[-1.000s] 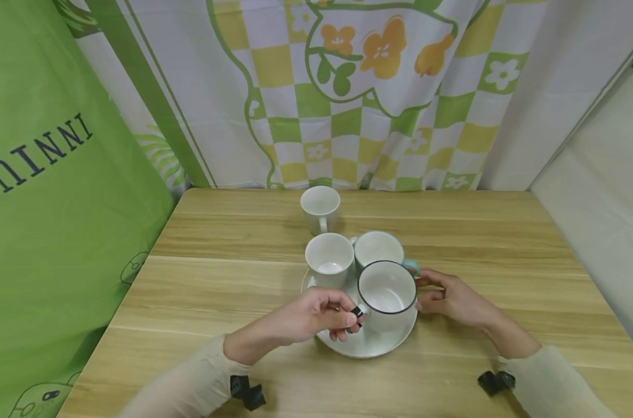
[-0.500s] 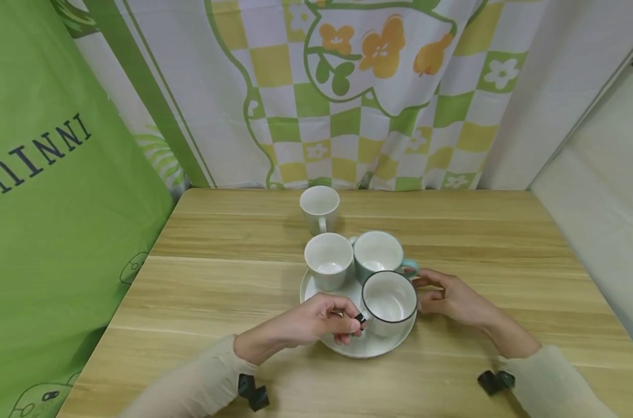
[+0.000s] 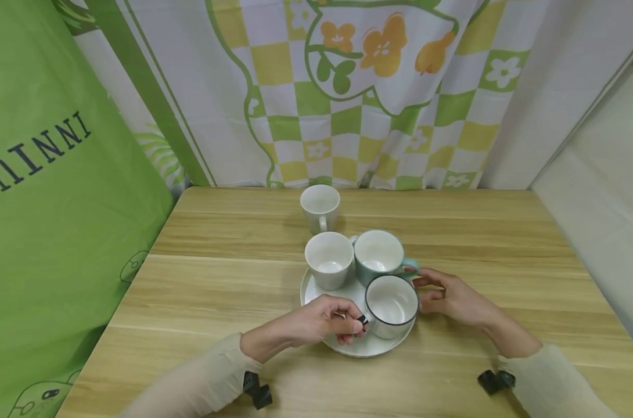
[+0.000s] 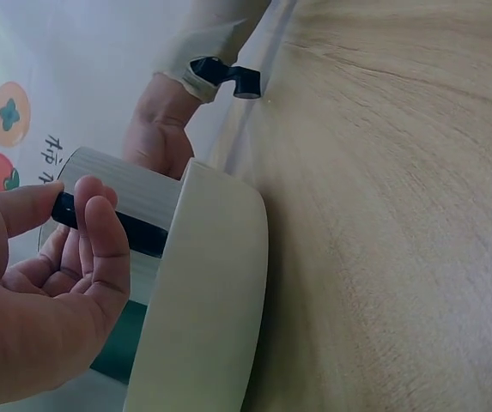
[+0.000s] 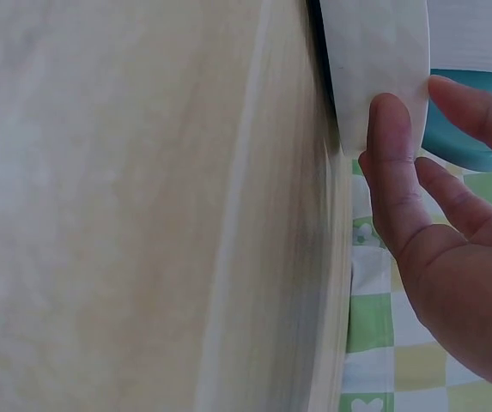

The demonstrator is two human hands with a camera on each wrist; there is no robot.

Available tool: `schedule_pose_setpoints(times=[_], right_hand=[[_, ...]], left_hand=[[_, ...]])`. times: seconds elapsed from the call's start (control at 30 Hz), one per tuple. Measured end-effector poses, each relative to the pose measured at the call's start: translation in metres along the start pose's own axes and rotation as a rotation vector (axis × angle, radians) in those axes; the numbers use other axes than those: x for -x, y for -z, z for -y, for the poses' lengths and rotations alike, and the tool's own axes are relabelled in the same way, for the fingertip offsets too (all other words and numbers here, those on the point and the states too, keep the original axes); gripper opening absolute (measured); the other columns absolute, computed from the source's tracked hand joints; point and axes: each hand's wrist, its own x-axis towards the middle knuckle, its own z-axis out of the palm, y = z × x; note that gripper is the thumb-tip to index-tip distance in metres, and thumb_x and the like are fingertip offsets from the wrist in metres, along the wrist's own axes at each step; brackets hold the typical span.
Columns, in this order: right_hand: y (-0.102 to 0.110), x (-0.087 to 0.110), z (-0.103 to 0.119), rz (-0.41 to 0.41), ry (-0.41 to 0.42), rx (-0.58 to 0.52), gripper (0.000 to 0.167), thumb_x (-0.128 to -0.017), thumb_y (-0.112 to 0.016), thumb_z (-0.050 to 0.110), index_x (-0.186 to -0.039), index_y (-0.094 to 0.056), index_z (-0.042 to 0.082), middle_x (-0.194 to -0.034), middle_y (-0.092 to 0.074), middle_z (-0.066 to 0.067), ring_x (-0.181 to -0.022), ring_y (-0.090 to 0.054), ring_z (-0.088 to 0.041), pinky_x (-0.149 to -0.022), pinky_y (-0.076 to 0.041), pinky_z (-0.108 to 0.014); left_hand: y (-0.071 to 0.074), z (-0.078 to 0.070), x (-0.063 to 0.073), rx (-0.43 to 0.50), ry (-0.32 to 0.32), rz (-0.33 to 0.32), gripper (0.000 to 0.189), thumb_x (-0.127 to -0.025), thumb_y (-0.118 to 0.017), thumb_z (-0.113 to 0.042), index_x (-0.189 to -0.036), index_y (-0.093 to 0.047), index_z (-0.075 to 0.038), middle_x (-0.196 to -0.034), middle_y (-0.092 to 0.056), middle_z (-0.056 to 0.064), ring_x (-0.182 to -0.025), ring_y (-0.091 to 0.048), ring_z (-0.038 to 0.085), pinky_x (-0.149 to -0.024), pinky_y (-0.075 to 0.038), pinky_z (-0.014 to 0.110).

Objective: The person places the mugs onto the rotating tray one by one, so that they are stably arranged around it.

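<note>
"Checkered curtain (image 3: 313, 101) behind, wooden table (image 3: 217, 278) below it. Where's the black-rimmed mug (image 3: 392, 307)?"

"At the near right of the white plate (image 3: 358, 349). The left hand (image 3: 319, 319) has its black handle (image 4: 142, 233) pinched between thumb and fingers."

"And the right hand (image 3: 455, 299)?"

"Relaxed, fingers loosely extended and touching the plate's right edge."

"Other cups?"

"One white cup (image 3: 329, 270) on the plate's far left, a teal-handled cup (image 3: 379, 255) at its far right, and another pale mug (image 3: 320, 209) standing beyond the plate."

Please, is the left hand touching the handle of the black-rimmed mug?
Touching. The left wrist view shows it: the left hand has its fingers around the handle.
</note>
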Motion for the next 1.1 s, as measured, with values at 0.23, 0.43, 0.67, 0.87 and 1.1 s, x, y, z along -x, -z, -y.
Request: schedule_pose_setpoints(times=[0.23,0.43,0.67,0.87,1.1], right_hand=[[-0.0005,-0.0003,0.0,0.011,0.017,-0.008,0.071,-0.091,-0.072,0.014,-0.15,-0.036,0.0,-0.137,-0.049,-0.035,-0.101,-0.069,-0.012,-0.085,-0.056,-0.023],[-0.0005,0.0007,0.0014,0.017,-0.001,-0.028,0.073,-0.092,-0.072,0.015,-0.151,-0.034,0.0,-0.139,-0.046,-0.036,-0.102,-0.07,-0.013,-0.086,-0.056,-0.023],[-0.0002,0.0007,0.0026,0.007,-0.012,-0.014,0.073,-0.09,-0.074,0.017,-0.151,-0.036,0.003,-0.139,-0.048,-0.034,-0.102,-0.07,-0.017,-0.086,-0.056,-0.023],[0.0001,0.0005,0.0033,-0.01,-0.053,-0.01,0.08,-0.087,-0.077,0.019,-0.152,-0.034,0.002,-0.14,-0.048,-0.034,-0.098,-0.071,-0.017,-0.087,-0.054,-0.022],[0.0001,0.0003,0.0025,-0.015,-0.06,-0.002,0.082,-0.087,-0.077,0.018,-0.152,-0.032,-0.001,-0.141,-0.047,-0.035,-0.098,-0.071,-0.016,-0.087,-0.054,-0.021]], left_hand=[[-0.0004,0.0051,-0.003,-0.003,0.003,-0.014,0.02,-0.098,-0.059,-0.004,-0.108,-0.061,0.014,-0.101,-0.065,0.033,-0.073,-0.06,0.006,-0.067,-0.052,0.018],[-0.0028,0.0053,-0.0048,-0.001,0.021,-0.021,0.021,-0.098,-0.059,-0.005,-0.109,-0.061,0.013,-0.103,-0.065,0.035,-0.072,-0.061,0.005,-0.068,-0.053,0.019],[-0.0076,0.0047,-0.0064,-0.001,0.039,-0.043,0.021,-0.098,-0.061,-0.005,-0.109,-0.062,0.013,-0.106,-0.066,0.036,-0.071,-0.062,0.005,-0.067,-0.054,0.018],[-0.0081,0.0038,-0.005,-0.039,0.012,-0.027,0.023,-0.099,-0.06,-0.007,-0.112,-0.064,0.011,-0.109,-0.068,0.034,-0.074,-0.065,0.004,-0.069,-0.057,0.019],[0.0007,0.001,0.0013,-0.126,-0.006,-0.039,0.024,-0.097,-0.062,-0.005,-0.115,-0.068,0.01,-0.1,-0.072,0.031,-0.08,-0.073,0.016,-0.074,-0.061,0.025]])
